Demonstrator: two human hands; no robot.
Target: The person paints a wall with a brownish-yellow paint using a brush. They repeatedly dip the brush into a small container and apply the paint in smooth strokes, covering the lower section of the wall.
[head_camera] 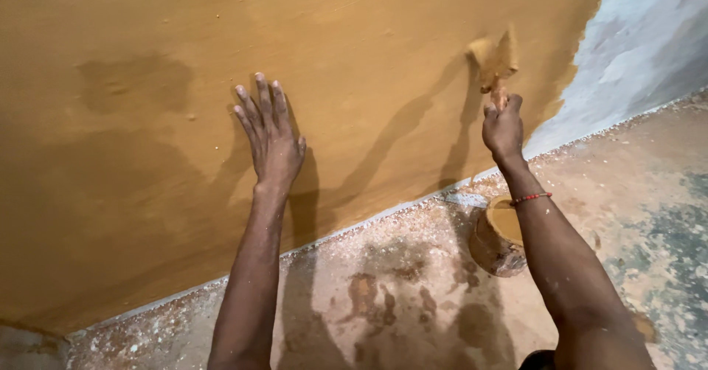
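Left hand [271, 135] flat and spread on ochre wall [147, 119]; right hand [504, 127] gripping brush [494, 62], long axis upright, bristles above fist at paint's edge; paint pot [495, 239] on floor [413, 289] below right wrist.

Warm, dim light from behind, long arm shadows on the ochre wall [147, 119], brush [494, 60] motion-blurred.

L hand [271, 138] flat on wall [147, 82]; brush [494, 60] right; bucket [498, 237] on floor [413, 296].

head cam | looks down, forward | close to wall [147, 60] and floor [413, 296]
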